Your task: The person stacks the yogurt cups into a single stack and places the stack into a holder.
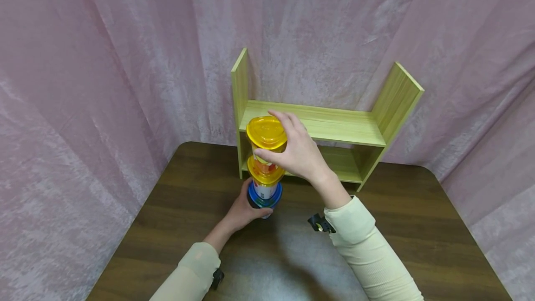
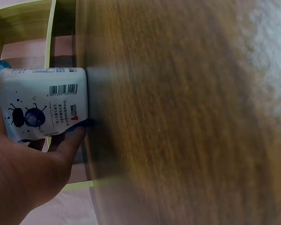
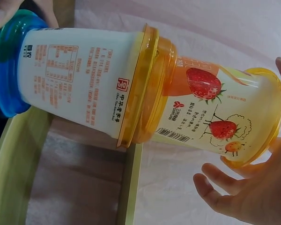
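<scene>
Three lidded cups stand in a column on the table. My left hand [image 1: 244,210] grips the bottom cup [image 2: 42,103], white with dark blue cartoon ants and a blue lid [image 1: 252,193], its base close against the tabletop. Above it stands a white cup with orange print [image 3: 79,79] and a yellow lid [image 1: 255,171]. On top is a cup with strawberry pictures [image 3: 206,108], also yellow-lidded. My right hand [image 1: 298,152] curves round this top cup at its lid, thumb on the near side and index finger at the far rim. Its other fingers [image 3: 220,180] spread apart from the cup.
A light wooden shelf [image 1: 317,122] with two levels and tall side panels stands behind the cups at the table's back. The dark wooden table [image 1: 200,166] reaches a pink curtain [image 1: 167,59] behind and at the sides.
</scene>
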{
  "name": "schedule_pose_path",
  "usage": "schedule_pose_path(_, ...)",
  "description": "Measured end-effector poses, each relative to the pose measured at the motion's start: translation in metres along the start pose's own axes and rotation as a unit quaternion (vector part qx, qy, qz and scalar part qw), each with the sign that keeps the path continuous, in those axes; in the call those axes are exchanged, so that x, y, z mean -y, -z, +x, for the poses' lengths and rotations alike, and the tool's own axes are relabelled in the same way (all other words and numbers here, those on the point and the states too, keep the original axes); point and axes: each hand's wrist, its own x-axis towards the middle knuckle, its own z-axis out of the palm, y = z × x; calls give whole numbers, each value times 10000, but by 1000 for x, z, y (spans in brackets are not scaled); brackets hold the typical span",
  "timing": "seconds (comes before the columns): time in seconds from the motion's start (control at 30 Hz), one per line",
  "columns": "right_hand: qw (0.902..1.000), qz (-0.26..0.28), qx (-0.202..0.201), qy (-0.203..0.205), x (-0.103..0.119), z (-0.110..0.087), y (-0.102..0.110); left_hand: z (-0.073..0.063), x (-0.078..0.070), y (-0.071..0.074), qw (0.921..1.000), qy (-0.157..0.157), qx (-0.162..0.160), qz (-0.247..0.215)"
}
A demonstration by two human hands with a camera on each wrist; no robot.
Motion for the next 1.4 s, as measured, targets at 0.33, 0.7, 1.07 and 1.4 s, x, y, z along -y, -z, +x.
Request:
schedule_pose_path(0.33,9999,117,-82,84,-5,-5,4,-1,1,-1,10000,-67,-40,47)
schedule_pose_path(0.7,9976,352,-592,-85,-30,-17,12,1,1,-2,9999,-103,-85,57)
schedule_pose_path(1.07,9941,258,-1003,-327,-58,-29,17,1,2,0,9998,-173,-58,15)
schedule_pose_path(1.4,9928,213,-1100,-417,-70,-36,20,0,-1,1,9999,-88,-61,-15)
